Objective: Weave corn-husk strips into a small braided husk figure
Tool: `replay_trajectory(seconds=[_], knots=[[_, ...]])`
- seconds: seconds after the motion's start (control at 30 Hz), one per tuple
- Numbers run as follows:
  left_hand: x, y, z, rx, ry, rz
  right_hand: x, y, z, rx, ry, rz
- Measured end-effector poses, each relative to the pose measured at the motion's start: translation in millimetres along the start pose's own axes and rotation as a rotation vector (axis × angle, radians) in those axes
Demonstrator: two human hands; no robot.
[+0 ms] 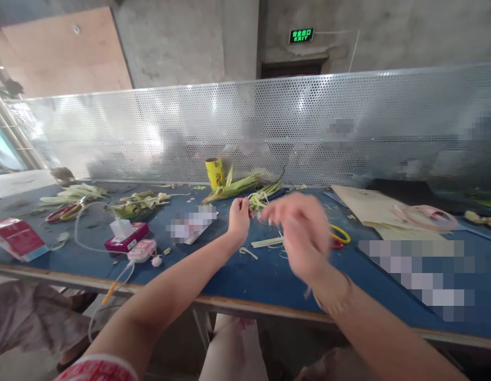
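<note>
"Head view: what's standing leftmost?"
"A red box (18, 241), by the front edge of the tabletop (237, 278)."
"The left hand (240, 219)?"
"Its fingers are pinching narrowly beside green strips (259, 200) near the back edge, perhaps steadying them."
"Right hand (303, 233)?"
"It's blurring; I can't tell its grip. Brown card (360, 206) is lying further right, perhaps leaving room."

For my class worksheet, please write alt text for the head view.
A person's curled left hand is beside thin green strips over a blue table; the blurred right hand hovers nearby. Beyond are green husks, a yellow roll and a perforated metal screen.
</note>
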State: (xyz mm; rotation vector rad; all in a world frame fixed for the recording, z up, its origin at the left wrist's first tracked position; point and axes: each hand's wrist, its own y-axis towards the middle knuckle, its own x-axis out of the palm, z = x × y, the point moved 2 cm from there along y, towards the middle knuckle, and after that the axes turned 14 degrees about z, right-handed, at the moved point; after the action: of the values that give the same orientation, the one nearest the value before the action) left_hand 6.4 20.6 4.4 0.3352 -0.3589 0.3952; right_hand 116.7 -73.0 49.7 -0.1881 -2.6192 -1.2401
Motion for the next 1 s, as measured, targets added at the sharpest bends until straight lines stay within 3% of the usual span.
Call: replay_trajectory(seconds=[0.1,0.17,0.23,0.3,0.5,0.73,0.87,1.0], knots=[[-3,0,3,0.132,0.108,0.009,-13,26,45,0.173,-0.242,0.191],[-4,-1,5,0.168,0.162,-0.008,-26,32,83,0.381,-0.292,0.257],[-4,-1,7,0.197,0.197,-0.040,-32,31,112,0.655,-0.202,0.193],[-3,-2,6,0.217,0.216,-0.074,-31,28,120,0.777,-0.049,0.118],[2,-2,-3,0.250,0.214,-0.253,-27,21,102,0.749,0.067,0.091],[7,-12,-1,0.192,0.199,-0.373,-27,14,109,0.698,0.050,0.135],[10,-11,-4,0.137,0.176,-0.369,-28,15,113,0.633,-0.022,0.138],[11,-11,-10,-0.036,0.118,-0.270,-32,18,116,0.437,-0.178,0.124]])
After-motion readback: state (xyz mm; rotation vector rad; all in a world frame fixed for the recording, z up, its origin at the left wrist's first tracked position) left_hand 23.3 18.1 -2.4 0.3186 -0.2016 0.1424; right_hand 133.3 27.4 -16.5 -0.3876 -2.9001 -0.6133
